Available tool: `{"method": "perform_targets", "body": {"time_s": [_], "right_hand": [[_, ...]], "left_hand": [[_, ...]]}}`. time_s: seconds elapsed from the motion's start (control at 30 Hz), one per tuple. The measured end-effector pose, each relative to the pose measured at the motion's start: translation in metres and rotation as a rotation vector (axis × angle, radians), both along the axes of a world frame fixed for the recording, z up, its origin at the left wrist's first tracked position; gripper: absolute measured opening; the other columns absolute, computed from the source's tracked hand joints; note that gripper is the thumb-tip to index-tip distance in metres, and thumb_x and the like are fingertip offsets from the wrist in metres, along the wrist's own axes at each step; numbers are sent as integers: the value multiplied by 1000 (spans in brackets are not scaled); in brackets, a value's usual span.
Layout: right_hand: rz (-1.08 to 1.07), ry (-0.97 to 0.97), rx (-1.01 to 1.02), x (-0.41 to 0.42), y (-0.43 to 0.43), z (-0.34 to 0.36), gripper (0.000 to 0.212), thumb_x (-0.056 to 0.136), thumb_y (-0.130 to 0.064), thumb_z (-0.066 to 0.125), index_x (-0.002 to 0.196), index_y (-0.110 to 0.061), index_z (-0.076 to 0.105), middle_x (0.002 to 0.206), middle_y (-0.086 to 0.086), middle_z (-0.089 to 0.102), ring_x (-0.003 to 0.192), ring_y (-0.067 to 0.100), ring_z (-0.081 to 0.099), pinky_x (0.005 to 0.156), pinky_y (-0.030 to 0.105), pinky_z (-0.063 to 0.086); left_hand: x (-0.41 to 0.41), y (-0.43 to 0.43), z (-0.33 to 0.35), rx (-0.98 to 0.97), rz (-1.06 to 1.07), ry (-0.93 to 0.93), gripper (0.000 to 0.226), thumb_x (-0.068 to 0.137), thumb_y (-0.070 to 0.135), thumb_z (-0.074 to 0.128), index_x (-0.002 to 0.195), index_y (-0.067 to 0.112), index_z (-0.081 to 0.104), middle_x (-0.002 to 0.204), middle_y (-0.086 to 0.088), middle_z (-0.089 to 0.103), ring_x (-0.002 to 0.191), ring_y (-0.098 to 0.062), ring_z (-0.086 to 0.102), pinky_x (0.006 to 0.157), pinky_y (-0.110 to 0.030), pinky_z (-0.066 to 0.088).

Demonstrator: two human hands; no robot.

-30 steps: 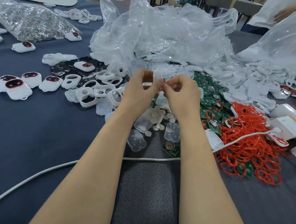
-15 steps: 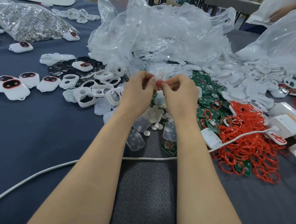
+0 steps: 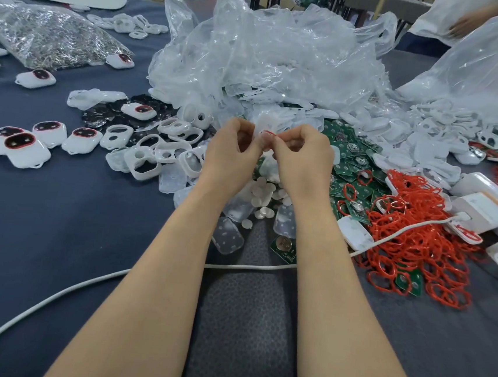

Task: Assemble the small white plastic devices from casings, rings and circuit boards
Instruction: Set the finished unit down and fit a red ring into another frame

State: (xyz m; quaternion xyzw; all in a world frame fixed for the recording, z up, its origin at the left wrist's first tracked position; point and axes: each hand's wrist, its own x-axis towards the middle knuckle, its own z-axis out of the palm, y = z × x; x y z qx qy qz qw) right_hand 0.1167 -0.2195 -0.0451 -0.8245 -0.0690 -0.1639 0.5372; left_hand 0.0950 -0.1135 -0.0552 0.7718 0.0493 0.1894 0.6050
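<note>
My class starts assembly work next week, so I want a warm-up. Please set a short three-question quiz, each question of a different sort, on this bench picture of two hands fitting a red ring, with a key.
1. True or false: the left hand and the right hand both pinch one thin red ring raised between their fingertips.
2. Multiple choice: the loose heap of red rings lies (A) on the person's left, (B) on the person's right, (C) on the floor.
3. Fill in: the finished white plastic devices with dark, red-rimmed windows lie on the person's ____ side.

Key: 1 true; 2 B; 3 left.
</note>
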Motion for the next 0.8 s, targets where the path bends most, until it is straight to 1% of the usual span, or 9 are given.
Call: {"method": "perform_targets", "body": {"time_s": [0.07,0.13,0.17,0.2,0.27,0.3,0.5,0.63,0.8], "right_hand": [[32,16,65,-1,2,1,13,85,-22,71,80,-15,62,79,4,67,74,15,63,68,22,51],[49,19,131,-1,3,1,10,86,-19,70,83,-12,63,82,7,69,78,20,64,71,28,53],[47,10,140,-1,4,1,9,87,-18,68,84,-11,63,82,6,68,77,18,64,70,26,52],[41,-4,129,-1,4,1,8,88,-18,67,85,-12,62,80,3,66,75,14,62,68,20,50],[24,-36,69,-2,4,-1,8,90,-18,64,86,-13,60,74,-6,59,66,1,53,60,7,41],[18,-48,39,-2,5,-1,8,91,-18,63,86,-13,59,72,-10,56,63,-2,50,59,5,38],[28,-93,-13,-5,9,-1,6,93,-14,57,88,-13,55,72,-12,52,65,-1,49,61,8,39],[18,-106,-54,-5,8,0,5,94,-13,56,89,-11,57,75,-7,55,71,8,51,63,13,38],[22,-99,-64,-4,7,0,5,93,-14,56,90,-11,58,79,-1,59,75,12,53,67,19,39]], "left_hand": [[-1,1,2,-58,16,-13,27,94,25,61,108,2,58,99,-13,69,96,-25,67,91,-41,54],[-1,2,3,-142,23,-25,24,95,22,60,107,2,58,98,-13,70,94,-23,69,85,-30,56],[-2,2,4,-192,20,-27,21,95,21,60,105,3,59,95,-11,70,91,-20,70,80,-24,56],[-2,2,4,-246,12,-26,17,96,19,59,103,4,60,92,-8,70,87,-16,70,76,-19,56],[-3,0,4,-336,-6,-26,10,97,14,55,93,9,62,83,-1,69,76,-6,70,70,-14,54],[-3,0,4,-359,-7,-29,12,98,12,53,89,12,61,80,0,69,72,-4,69,68,-13,53],[-2,0,5,-457,5,-16,15,98,10,53,86,12,62,82,-4,70,77,-10,69,71,-17,55],[-1,0,4,-378,18,-26,14,98,12,53,87,13,61,81,-1,69,77,-8,69,71,-18,55],[1,-1,3,-268,48,-16,12,99,14,50,96,8,60,85,-6,69,90,-22,69,82,-29,57]]}}
